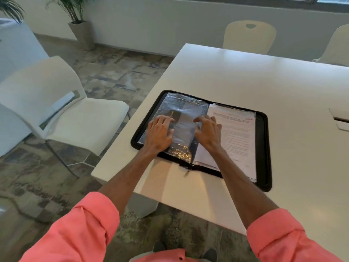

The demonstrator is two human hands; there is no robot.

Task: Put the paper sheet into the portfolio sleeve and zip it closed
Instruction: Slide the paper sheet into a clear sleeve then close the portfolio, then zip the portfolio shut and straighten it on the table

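A black zip portfolio [263, 148] lies open flat on the white table [245, 82]. Its left half shows clear plastic sleeves [185, 110] over a dark page. The right half holds a printed paper sheet [238, 133] under plastic. My left hand [159, 134] rests flat on the left sleeves with fingers spread. My right hand [207, 132] hovers by the spine with fingers curled and apart, touching the sleeve edge. The zip pull [187, 173] hangs off the near edge by the spine.
A white chair [62, 114] stands left of the table, and two more chairs [249, 36] are at the far side. A slot cover [340, 120] sits in the table at the right. A potted plant [81, 33] stands by the wall.
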